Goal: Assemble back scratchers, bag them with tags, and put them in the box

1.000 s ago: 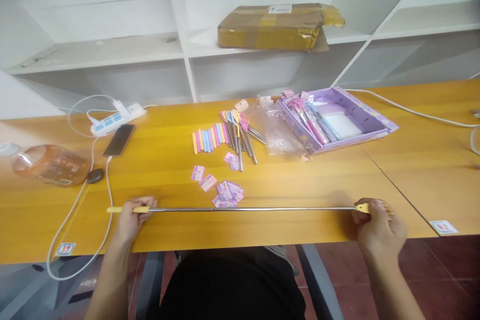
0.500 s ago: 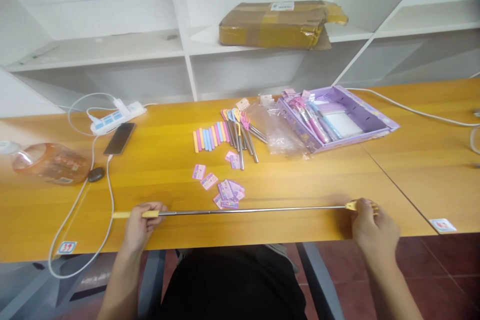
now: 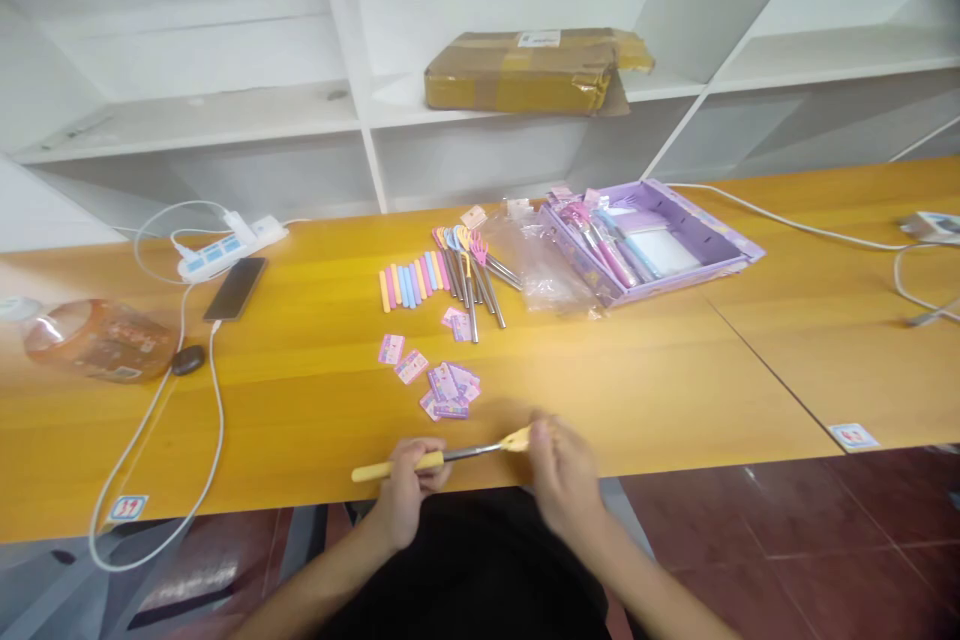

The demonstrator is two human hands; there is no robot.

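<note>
A telescopic back scratcher (image 3: 472, 452) with a yellow handle and a yellow claw head lies across both my hands above the table's front edge. My left hand (image 3: 412, 485) grips it at the handle. Around the claw end my right hand (image 3: 562, 470) is closed, slightly blurred. Just beyond are small pink and purple cards (image 3: 452, 388), some piled, some loose. Farther back, several metal back scratcher rods with coloured claw heads (image 3: 469, 245) lie in a bunch. Beside them is a row of pastel handle sleeves (image 3: 414, 280).
A purple open box (image 3: 705, 220) holds wrapped back scratchers, with clear plastic bags (image 3: 555, 270) beside it. At left are a power strip (image 3: 232, 248), a phone (image 3: 235, 288), cables and an orange bottle (image 3: 101, 340). A taped carton (image 3: 517, 70) rests on the shelf.
My hands have come together, and the back scratcher's long extended rod has collapsed to a short length. Both hands still hold its ends. The view has shifted slightly.
</note>
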